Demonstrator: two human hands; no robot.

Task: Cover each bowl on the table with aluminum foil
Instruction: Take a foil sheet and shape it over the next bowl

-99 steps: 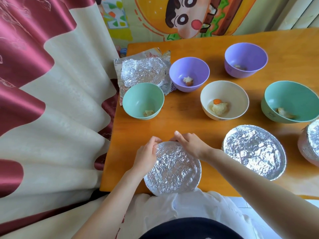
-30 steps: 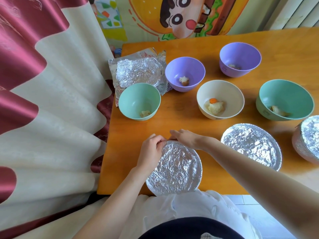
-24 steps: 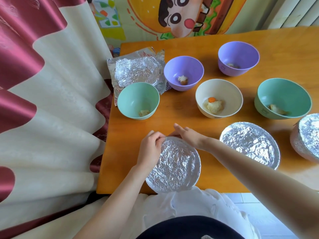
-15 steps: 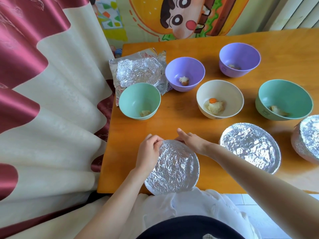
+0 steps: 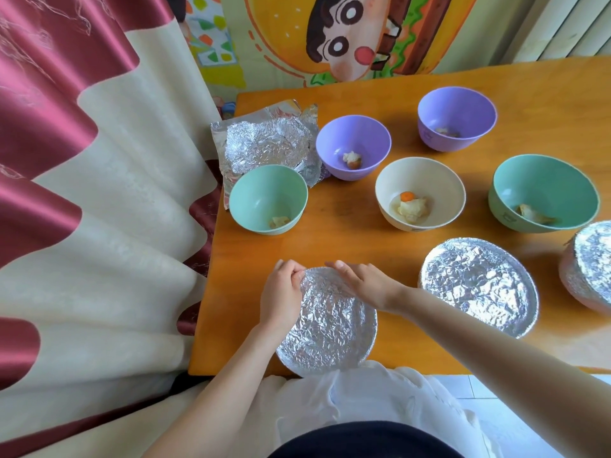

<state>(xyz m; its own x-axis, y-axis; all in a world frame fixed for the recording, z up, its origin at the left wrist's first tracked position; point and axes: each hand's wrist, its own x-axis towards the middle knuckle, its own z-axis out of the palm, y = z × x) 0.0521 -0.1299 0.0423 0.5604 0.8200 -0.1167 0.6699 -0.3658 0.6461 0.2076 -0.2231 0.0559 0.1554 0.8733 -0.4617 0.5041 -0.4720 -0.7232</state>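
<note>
Firstly, items only partly seen.
- Right-edge covered bowl (image 5: 591, 266): cut off by the frame, so only its left part shows.
- Near covered bowl (image 5: 330, 328): stands at the table's (image 5: 347, 233) front edge. Its far rim lies under both hands and its contents are hidden by the foil.
- Loose foil sheets (image 5: 264, 143): a crumpled pile at the far-left corner. The number of sheets cannot be told, and the near edge is hidden behind the left green bowl (image 5: 268, 193).
- Food in the open bowls: small pale scraps, kind not made out.

Count.
- Foil-covered bowls: three, along the front. These are the near one, the middle covered bowl (image 5: 476, 285) and the right-edge one.
- Open bowls: five, each with a scrap of food.
  - Green, two: the left one and the right green bowl (image 5: 545, 186).
  - Purple, two: the near purple bowl (image 5: 353, 140) and the far purple bowl (image 5: 457, 110).
  - Cream, one: the cream bowl (image 5: 420, 180), which also holds an orange piece.

Hands, two, both on the near covered bowl.
- Left hand (image 5: 281, 292): at the far-left rim, fingers curled, pinching the foil edge against the bowl.
- Right hand (image 5: 367, 282): laid over the far rim, fingers nearly straight and pointing left, pressing the foil down. Its fingertips are close to the left hand's.

Surroundings: red-and-cream curtain (image 5: 99, 193) at left, cartoon poster (image 5: 347, 38) behind.
</note>
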